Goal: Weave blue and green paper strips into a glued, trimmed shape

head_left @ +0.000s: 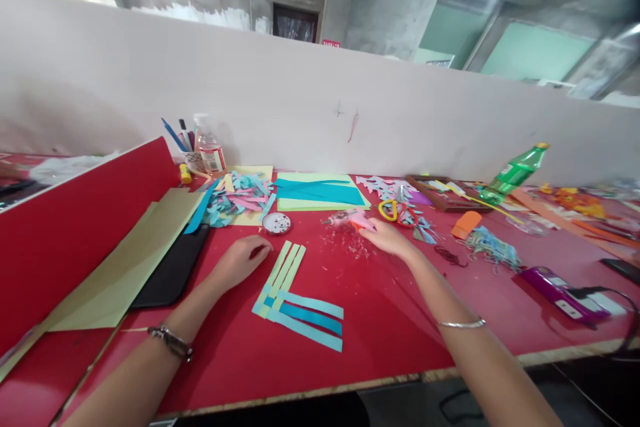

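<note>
My left hand (244, 259) rests on the red table with its fingers loosely curved and a gap beside the thumb. Nothing shows in it. Just beyond its fingertips lies a round speckled lid (277, 223). To its right is a partly woven piece of paper strips (280, 293), with pale yellow strips pointing away and blue ones pointing right. My right hand (387, 237) is closed around a small pink and orange object (363, 221); its exact kind is unclear. Pinkish scraps (343, 217) and fine shreds lie beside it.
Cut paper strips (240, 199) are heaped at the back left, beside blue and pale sheets (320, 192). Yellow-handled scissors (388, 209) lie beyond my right hand. A green bottle (517, 173) leans at the right, and a purple power strip (565, 293) lies nearer. A white partition (300, 100) stands behind.
</note>
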A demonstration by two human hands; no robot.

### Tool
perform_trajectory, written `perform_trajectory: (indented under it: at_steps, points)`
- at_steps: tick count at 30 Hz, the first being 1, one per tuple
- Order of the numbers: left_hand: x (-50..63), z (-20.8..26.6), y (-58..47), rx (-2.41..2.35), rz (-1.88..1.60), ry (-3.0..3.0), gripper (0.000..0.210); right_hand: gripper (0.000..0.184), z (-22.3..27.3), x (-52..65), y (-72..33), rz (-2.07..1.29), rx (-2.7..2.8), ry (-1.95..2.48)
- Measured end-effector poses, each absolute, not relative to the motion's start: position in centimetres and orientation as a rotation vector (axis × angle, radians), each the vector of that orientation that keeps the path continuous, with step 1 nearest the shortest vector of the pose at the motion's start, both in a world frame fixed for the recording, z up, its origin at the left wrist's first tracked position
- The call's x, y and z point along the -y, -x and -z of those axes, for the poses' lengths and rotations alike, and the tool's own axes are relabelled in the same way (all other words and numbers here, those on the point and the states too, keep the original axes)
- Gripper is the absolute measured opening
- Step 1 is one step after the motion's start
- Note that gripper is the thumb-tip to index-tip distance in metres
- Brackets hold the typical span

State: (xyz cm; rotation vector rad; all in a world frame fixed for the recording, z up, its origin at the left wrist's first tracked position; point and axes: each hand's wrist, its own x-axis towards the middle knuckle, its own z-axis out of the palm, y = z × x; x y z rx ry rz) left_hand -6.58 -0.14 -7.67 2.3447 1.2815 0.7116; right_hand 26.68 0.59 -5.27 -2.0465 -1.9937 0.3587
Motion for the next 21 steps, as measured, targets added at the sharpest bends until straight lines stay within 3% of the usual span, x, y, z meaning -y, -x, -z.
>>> perform_trajectory:
  at_steps: [6,14,19,21]
  points:
    - [0.8,7.3,6.3,-1.286,-0.701,-2.363,0.024,0.024,6.8,-1.5,-26.1,-0.363,2.102,1.972]
    - [1.9,6.9,5.5,-1.171,-0.662,-2.424,0.025,0.015,1.9,-6.0,-25.0,-0.139,2.133,1.968]
    - [1.8,6.7,6.2,-0.864,-0.537,-2.609,0.046,0.012,0.0,-13.9,-21.1,-0.112,2.183,1.942]
    - [1.6,6.8,6.7,-0.928,-0.519,-2.629,0.047,0.024,0.3,-16.8,-19.8,-0.144,2.208,1.964]
